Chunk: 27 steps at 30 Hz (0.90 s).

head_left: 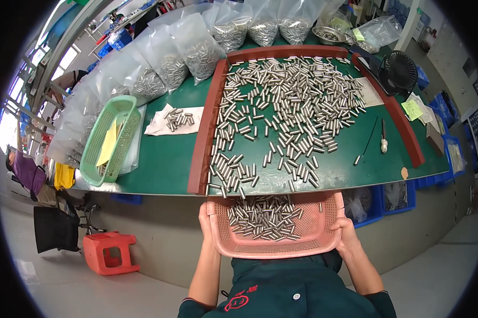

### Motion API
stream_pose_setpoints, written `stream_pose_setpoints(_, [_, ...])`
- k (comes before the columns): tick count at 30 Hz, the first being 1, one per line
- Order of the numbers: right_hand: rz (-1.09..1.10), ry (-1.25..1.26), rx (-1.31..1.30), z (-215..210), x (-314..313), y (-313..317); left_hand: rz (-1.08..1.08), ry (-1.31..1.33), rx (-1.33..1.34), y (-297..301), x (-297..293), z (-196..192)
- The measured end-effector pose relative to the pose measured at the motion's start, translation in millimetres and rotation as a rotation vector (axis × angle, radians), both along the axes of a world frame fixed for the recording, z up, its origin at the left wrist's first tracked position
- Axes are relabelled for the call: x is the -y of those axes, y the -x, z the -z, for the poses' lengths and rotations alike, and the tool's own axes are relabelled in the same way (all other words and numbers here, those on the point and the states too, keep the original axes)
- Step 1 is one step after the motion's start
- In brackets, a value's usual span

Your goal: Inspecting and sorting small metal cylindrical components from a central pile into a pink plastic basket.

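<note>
Between my two hands is a pink perforated plastic basket (276, 252), held at the table's front edge. Many small metal cylinders (265, 220) lie in it, mostly toward its left and middle. My left hand (205, 221) grips the basket's left side. On the right rim my right hand (346, 233) is closed, thumb over the edge. Just beyond the basket, loose shiny metal cylinders (297, 100) are spread thickly over the green table (345, 169). A few of them lie right at the front edge, close to the basket.
Dark red wooden bars (204, 138) border the spread on three sides. Left are a green basket (93, 153) and a white cloth (157, 124) with cylinders. Filled plastic bags (199, 53) line the back. A black fan (400, 71) stands right; a red stool (109, 252) is on the floor.
</note>
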State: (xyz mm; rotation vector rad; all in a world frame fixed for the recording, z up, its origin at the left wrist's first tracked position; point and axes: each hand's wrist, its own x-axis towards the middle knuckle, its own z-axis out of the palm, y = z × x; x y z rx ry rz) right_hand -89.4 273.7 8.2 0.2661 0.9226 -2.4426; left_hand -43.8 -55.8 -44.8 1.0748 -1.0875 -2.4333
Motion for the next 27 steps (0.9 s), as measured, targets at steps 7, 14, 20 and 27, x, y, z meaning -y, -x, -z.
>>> stream_pose_setpoints(7, [-0.086, -0.102, -0.050, 14, -1, 1, 0.011, 0.155, 0.080, -5, 2, 5])
stream_pose_setpoints(14, [-0.113, -0.093, -0.051, 46, 2, 4, 0.088, 0.332, 0.104, -7, 6, -5])
stream_pose_setpoints(20, [-0.141, -0.251, -0.075, 68, -2, 3, -0.038, 0.453, 0.096, -6, 9, 8])
stream_pose_setpoints(27, [-0.074, -0.171, -0.073, 60, 0, 0, -0.104, 0.047, -0.117, -6, 41, 65])
